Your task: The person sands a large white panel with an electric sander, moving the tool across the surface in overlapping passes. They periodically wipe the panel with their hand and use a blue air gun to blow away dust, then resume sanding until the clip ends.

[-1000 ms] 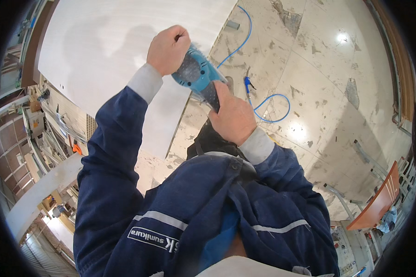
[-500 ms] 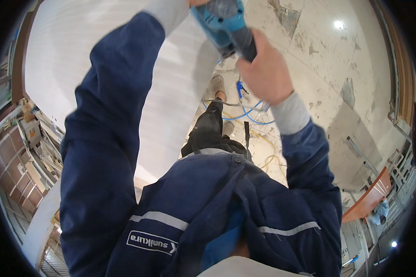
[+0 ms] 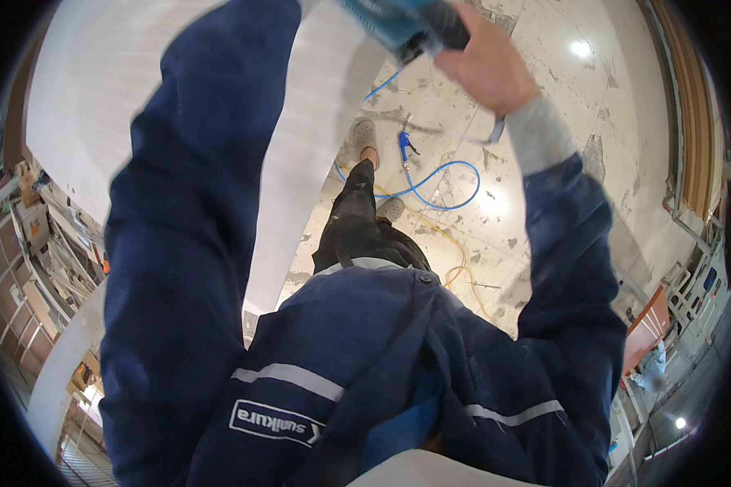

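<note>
Noted R hand (image 3: 495, 69) clamped on dk grip of blue pwr tool (image 3: 386, 23), both slightly blurred. Located tool at top edge of view, upper part cut off, by R edge of white panel (image 3: 85, 97). Cannot confirm contact betw. tool & panel. Cannot see L hand, past top edge, so cannot tell its state; can see only navy L sleeve (image 3: 211, 122), running up in front of panel.

Found blue air gun (image 3: 404, 146) on worn pale floor (image 3: 560, 105), w/ blue hose (image 3: 477, 183) looped to its R. Found yellow line (image 3: 461, 252) on floor also, nearer to navy jacket (image 3: 333, 325). Observed front clog (image 3: 365, 134) just beside panel edge, rear clog (image 3: 391, 210) near hose, below dk trousers (image 3: 349, 211).

Logged misc. stacked stock (image 3: 53, 243) at far L, brown timber-like lengths (image 3: 694, 97) at far R. Logged reddish-brn board (image 3: 648, 331) lower R, w/ person (image 3: 654, 364) in lt-blue clothing close by. Cannot make out finer detail there: too small.
</note>
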`<state>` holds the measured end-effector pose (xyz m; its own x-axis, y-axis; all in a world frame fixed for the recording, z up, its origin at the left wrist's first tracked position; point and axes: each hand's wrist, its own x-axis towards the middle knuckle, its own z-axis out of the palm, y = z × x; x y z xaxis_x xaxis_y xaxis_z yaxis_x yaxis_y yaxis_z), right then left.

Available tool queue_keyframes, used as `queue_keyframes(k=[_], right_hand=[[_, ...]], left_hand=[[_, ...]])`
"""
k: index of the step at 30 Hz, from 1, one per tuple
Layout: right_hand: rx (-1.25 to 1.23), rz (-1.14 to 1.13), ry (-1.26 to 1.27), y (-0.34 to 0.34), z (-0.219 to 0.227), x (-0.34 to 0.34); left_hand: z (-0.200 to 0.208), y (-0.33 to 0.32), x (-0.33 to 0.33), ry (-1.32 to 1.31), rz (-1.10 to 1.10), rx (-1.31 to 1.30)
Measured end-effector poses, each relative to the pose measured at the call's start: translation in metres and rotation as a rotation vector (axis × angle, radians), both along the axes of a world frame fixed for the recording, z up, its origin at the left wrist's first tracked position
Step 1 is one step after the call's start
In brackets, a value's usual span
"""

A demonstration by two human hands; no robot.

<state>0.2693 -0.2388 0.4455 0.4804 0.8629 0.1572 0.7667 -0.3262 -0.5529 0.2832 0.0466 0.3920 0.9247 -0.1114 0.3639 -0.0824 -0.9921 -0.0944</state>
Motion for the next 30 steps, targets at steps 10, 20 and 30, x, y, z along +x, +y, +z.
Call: queue_keyframes(k=[10, 20, 30], right_hand=[[-0.443, -0.042, 0.563, -0.106, 0.016, -0.189], [-0.219, -0.113, 0.646, -0.060, -0.010, -0.128], [-0.127, -0.489, 0.577, 0.014, -0.022, 0.064]], left_hand=[[0.034, -0.144, -0.253, 0.204, 0.524, -1.094], [0.023, -0.080, -0.159, 0.244, 0.359, -1.368], [-0.001, -0.019, 0.136, 0.204, -0.055, -0.929]])
